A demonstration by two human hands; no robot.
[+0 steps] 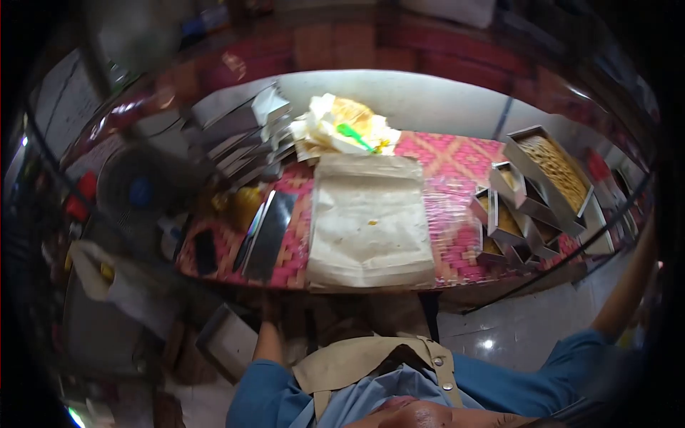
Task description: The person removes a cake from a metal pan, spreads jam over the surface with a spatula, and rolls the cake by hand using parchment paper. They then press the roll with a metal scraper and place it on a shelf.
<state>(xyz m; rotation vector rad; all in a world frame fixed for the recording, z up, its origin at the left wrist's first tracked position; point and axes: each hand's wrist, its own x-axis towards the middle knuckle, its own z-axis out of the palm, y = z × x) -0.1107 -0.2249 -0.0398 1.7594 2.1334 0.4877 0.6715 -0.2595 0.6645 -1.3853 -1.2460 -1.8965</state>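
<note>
A sheet of pale brown paper [371, 221] lies flat at the table's front edge, with a small yellowish crumb on it. My left hand [270, 307] is in dark shade at the front edge, below a wide metal blade [270, 235]; its fingers cannot be made out. My right arm stretches far out to the right, and the hand is out of sight. Behind the sheet, a green tool [353, 135] rests on crumpled paper [321, 128] with yellow food. Metal trays at the right hold a brown, lumpy food [553, 167] and other yellow-brown contents.
The table wears a pink woven-pattern cover [457, 167]. A phone [205, 251] lies at its left, near a yellow bundle [246, 207]. Empty-looking metal trays [239, 153] are stacked behind, beside a fan [139, 189]. A pale-lined box [228, 342] stands below the table.
</note>
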